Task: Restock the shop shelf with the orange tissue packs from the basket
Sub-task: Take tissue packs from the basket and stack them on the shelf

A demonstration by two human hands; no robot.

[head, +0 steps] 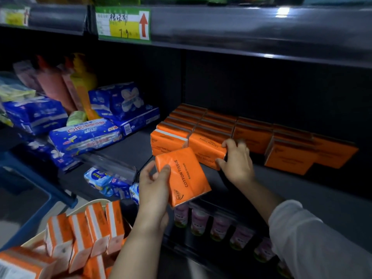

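My left hand [154, 186] grips an orange tissue pack [186, 178] marked COTTON TISSUE, tilted in the air just in front of the dark shelf [128, 150]. My right hand [236, 160] grips the right end of another orange pack [207, 148] that stands at the front of the second row on the shelf. Several rows of orange packs [251, 133] fill the shelf behind and to the right. A cream basket [94, 204] at the lower left holds several more orange packs [84, 234] standing on edge.
Blue packs [86, 135] and pink and yellow goods lie on the shelf's left part. A green and yellow price tag [123, 25] hangs on the shelf above. Pink cups [201, 220] line the shelf below. A blue frame [40, 182] stands at left.
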